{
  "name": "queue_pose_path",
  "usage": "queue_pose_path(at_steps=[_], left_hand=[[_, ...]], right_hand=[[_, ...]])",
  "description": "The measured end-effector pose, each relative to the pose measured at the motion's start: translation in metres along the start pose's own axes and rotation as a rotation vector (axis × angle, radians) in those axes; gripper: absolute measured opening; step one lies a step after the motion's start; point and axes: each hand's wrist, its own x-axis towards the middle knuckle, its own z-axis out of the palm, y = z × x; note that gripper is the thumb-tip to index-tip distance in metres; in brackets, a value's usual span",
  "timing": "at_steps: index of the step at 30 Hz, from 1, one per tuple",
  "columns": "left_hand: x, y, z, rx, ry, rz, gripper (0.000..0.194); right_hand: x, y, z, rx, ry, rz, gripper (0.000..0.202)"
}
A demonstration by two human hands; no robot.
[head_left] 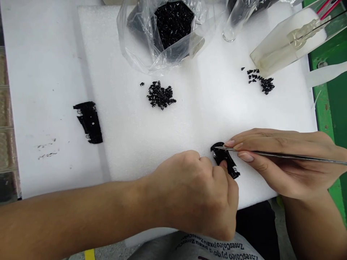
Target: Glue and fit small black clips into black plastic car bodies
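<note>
My left hand point(199, 195) is curled closed, a fingertip pressing a small black plastic part point(231, 167) against the white foam sheet. Fine metal tweezers point(271, 154) lie in the pinch of my right hand point(292, 162). Their tip touches the upper end of that part; whether it grips anything there is too small to tell. Silvery bits show along the part's edges, and my left fingers hide some of it. To the left, a similar black part point(90, 122) lies by the foam's edge.
A small heap of tiny black pieces point(161, 95) lies mid-foam point(130, 144), and another heap point(267, 85) lies at right. Behind stands an open clear bag point(132, 54) full of black pieces. A translucent bottle point(287, 43) and a clear tube point(238, 20) lie at upper right.
</note>
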Motion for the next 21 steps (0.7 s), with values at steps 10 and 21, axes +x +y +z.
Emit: queue_pose_path(at_steps=[10,21], left_hand=[[-0.003,0.003,-0.002,-0.065,0.004,-0.018,0.013],[-0.002,0.003,-0.001,-0.082,-0.012,-0.038,0.014]], right_hand=[[-0.015,-0.024,0.002,-0.204,-0.107,-0.013,0.044],[-0.025,-0.027,0.005,-0.223,-0.095,-0.021,0.051]])
